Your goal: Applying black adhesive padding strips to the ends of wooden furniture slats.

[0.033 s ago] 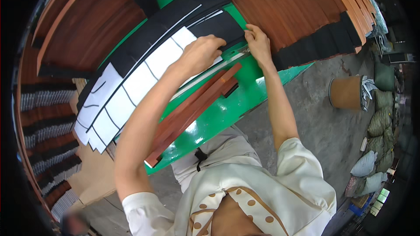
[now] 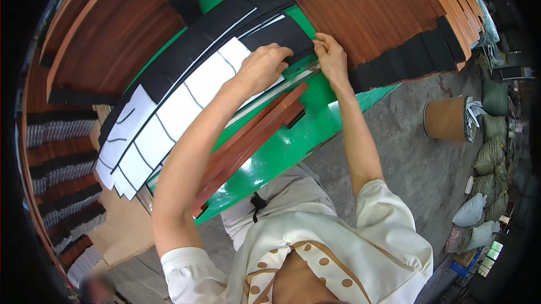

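Observation:
A green-topped table (image 2: 265, 163) lies before me. Across it runs an overlapping row of black sheets with white backs; a white back (image 2: 189, 92) shows beside my left forearm. My left hand (image 2: 264, 68) is curled over the near edge of a black sheet (image 2: 279, 36), thumb and fingertips together at it. At that sheet's right end, my right hand (image 2: 331, 56) pinches the corner between thumb and forefinger. A narrow pale metal strip (image 2: 293, 81) runs along the table just below both hands. Nearer to me lie several reddish-brown wood-grain strips (image 2: 253, 140), partly behind my left forearm.
Large stacks of wood-grain boards with black ends stand far left (image 2: 118, 33) and far right (image 2: 366, 10). More black-and-brown stacks (image 2: 62, 157) line the left side. On the concrete floor at right are a brown drum (image 2: 445, 119) with white scraps and several sacks (image 2: 490, 157).
The wood-grain strips and my left forearm appear shifted slightly in the picture. Both hands stay at the same black sheet.

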Action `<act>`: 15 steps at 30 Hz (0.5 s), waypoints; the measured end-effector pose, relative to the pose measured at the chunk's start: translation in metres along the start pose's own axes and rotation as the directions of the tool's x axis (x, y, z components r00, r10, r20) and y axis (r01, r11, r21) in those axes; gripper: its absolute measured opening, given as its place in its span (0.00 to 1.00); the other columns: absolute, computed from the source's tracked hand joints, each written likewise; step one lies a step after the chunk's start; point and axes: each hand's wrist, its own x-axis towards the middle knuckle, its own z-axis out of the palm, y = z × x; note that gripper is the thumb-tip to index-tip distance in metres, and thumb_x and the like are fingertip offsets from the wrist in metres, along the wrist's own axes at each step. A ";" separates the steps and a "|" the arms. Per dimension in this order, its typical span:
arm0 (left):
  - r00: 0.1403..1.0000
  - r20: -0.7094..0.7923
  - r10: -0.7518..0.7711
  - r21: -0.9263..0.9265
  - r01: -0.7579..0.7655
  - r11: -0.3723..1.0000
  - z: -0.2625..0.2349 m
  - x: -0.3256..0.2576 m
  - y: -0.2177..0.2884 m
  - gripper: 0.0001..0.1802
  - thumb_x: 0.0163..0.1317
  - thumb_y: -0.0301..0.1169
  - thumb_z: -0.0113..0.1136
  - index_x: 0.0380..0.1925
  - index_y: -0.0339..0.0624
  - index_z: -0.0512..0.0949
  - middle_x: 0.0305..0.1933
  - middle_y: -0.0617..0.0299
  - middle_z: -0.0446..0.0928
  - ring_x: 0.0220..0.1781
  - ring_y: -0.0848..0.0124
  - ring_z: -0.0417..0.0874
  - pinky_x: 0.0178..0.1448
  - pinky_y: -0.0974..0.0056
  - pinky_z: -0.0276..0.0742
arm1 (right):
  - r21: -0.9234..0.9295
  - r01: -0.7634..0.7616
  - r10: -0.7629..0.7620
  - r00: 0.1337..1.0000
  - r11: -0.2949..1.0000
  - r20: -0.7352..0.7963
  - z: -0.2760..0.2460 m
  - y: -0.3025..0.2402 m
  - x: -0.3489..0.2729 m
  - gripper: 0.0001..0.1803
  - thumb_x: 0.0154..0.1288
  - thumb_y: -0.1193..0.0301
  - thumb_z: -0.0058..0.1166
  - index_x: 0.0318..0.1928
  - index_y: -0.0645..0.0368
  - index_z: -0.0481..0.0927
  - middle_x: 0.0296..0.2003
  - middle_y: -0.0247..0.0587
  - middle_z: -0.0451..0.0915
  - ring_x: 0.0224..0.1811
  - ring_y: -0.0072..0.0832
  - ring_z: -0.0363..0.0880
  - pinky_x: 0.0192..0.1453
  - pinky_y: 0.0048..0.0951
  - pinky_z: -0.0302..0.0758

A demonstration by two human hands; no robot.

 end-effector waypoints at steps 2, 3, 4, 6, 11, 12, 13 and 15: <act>0.998 -0.059 -0.028 -0.027 0.027 0.999 0.018 0.023 -0.003 0.16 0.57 0.27 0.57 0.46 0.35 0.76 0.42 0.46 0.76 0.47 0.50 0.77 0.51 0.56 0.73 | 0.127 0.001 0.006 0.998 0.992 -0.057 0.000 0.002 -0.004 0.14 0.63 0.74 0.47 0.49 0.65 0.75 0.43 0.50 0.81 0.48 0.38 0.80 0.52 0.33 0.72; 0.990 -0.123 -0.066 -0.057 0.060 0.997 0.024 0.031 -0.006 0.15 0.57 0.26 0.57 0.46 0.36 0.76 0.41 0.45 0.75 0.46 0.49 0.77 0.50 0.54 0.73 | 0.231 -0.031 0.042 0.998 0.973 -0.044 -0.001 0.000 -0.006 0.14 0.64 0.74 0.48 0.49 0.65 0.74 0.43 0.46 0.81 0.46 0.31 0.80 0.52 0.29 0.73; 0.976 -0.196 -0.098 -0.100 0.079 0.992 0.028 0.033 -0.008 0.15 0.57 0.27 0.58 0.45 0.36 0.76 0.40 0.46 0.75 0.45 0.50 0.77 0.49 0.54 0.73 | 0.401 -0.123 0.136 0.991 0.908 -0.003 -0.002 -0.012 -0.010 0.13 0.65 0.73 0.49 0.49 0.65 0.74 0.42 0.43 0.80 0.45 0.28 0.78 0.51 0.28 0.73; 0.967 -0.218 -0.129 -0.156 0.096 0.983 0.026 0.038 -0.002 0.15 0.56 0.27 0.59 0.44 0.35 0.76 0.40 0.46 0.75 0.44 0.51 0.78 0.48 0.55 0.73 | 0.557 -0.212 0.226 0.973 0.803 0.045 -0.006 -0.018 -0.012 0.12 0.66 0.73 0.50 0.48 0.64 0.74 0.42 0.40 0.79 0.44 0.25 0.77 0.50 0.27 0.73; 0.948 -0.278 -0.154 -0.244 0.085 0.966 0.031 0.037 0.003 0.17 0.53 0.28 0.63 0.44 0.36 0.74 0.37 0.50 0.73 0.38 0.55 0.77 0.43 0.58 0.74 | 0.836 -0.394 0.222 0.917 0.382 0.331 -0.006 0.003 -0.004 0.10 0.66 0.71 0.52 0.46 0.60 0.74 0.40 0.32 0.73 0.43 0.19 0.73 0.47 0.27 0.74; 0.947 -0.281 -0.156 -0.241 0.088 0.966 0.031 0.037 0.004 0.20 0.51 0.29 0.66 0.44 0.37 0.73 0.37 0.51 0.72 0.38 0.56 0.77 0.42 0.59 0.74 | 0.837 -0.398 0.224 0.915 0.377 0.335 -0.005 0.006 -0.004 0.10 0.66 0.71 0.52 0.46 0.60 0.74 0.40 0.32 0.73 0.43 0.19 0.73 0.47 0.27 0.74; 0.947 -0.279 -0.162 -0.238 0.095 0.967 0.031 0.036 0.004 0.20 0.51 0.29 0.66 0.44 0.37 0.73 0.37 0.51 0.72 0.38 0.56 0.77 0.42 0.59 0.74 | 0.842 -0.380 0.194 0.924 0.383 0.329 -0.005 0.004 -0.005 0.11 0.66 0.71 0.53 0.47 0.60 0.74 0.40 0.32 0.73 0.42 0.18 0.73 0.45 0.26 0.75; 0.935 -0.321 -0.151 -0.183 0.095 0.978 0.033 0.035 0.004 0.22 0.49 0.29 0.67 0.45 0.38 0.73 0.38 0.51 0.72 0.38 0.56 0.77 0.42 0.59 0.74 | 0.847 -0.366 0.165 0.930 0.385 0.328 -0.006 -0.002 -0.005 0.11 0.65 0.71 0.53 0.47 0.60 0.74 0.39 0.32 0.74 0.41 0.17 0.73 0.44 0.25 0.75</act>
